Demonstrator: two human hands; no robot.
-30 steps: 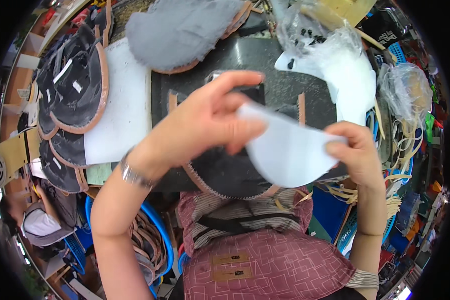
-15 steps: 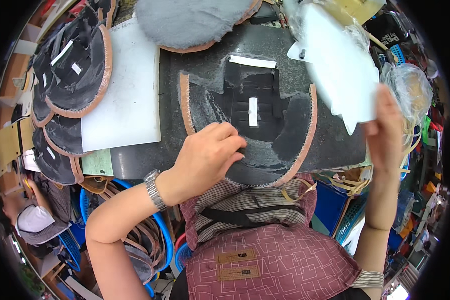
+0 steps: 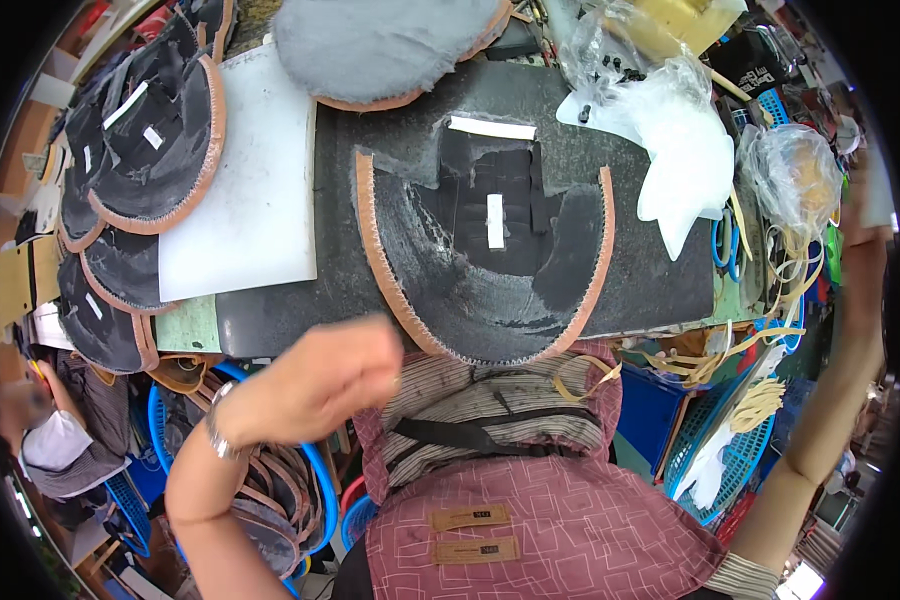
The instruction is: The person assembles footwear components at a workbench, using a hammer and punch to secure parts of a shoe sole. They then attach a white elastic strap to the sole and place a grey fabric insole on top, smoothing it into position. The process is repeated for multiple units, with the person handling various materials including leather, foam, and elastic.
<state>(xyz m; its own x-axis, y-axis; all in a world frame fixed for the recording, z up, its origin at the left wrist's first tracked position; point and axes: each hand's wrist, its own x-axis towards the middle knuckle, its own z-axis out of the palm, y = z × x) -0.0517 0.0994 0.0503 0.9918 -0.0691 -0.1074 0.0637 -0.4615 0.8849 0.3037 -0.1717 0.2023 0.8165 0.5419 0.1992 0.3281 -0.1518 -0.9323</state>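
Note:
A black U-shaped piece point(image 3: 490, 300) with a stitched brown binding lies on the dark work mat point(image 3: 660, 290). Two white strips sit on it, one along the top edge point(image 3: 492, 128) and one in the middle point(image 3: 495, 222). My left hand point(image 3: 325, 375) hovers at its lower left, apart from it, with blurred, curled fingers; whether something small is between them is hidden. Out at the far right, my blurred right hand point(image 3: 863, 235) is closed on a pale white sheet piece point(image 3: 878, 185), seen only in part. Other white shaped sheets point(image 3: 685, 150) rest at the mat's right.
A white board point(image 3: 250, 180) lies left of the piece, beside stacked black pieces point(image 3: 160, 150). A grey fluffy round piece point(image 3: 390, 45) is at the back. Clear plastic bags point(image 3: 790, 175) and blue-handled scissors point(image 3: 727, 245) are at right. Blue baskets point(image 3: 330, 480) stand below the table.
My right hand has swung outward to the far right with a white sheet piece. My left hand has drawn back left and down, off the black piece, which has shifted slightly left.

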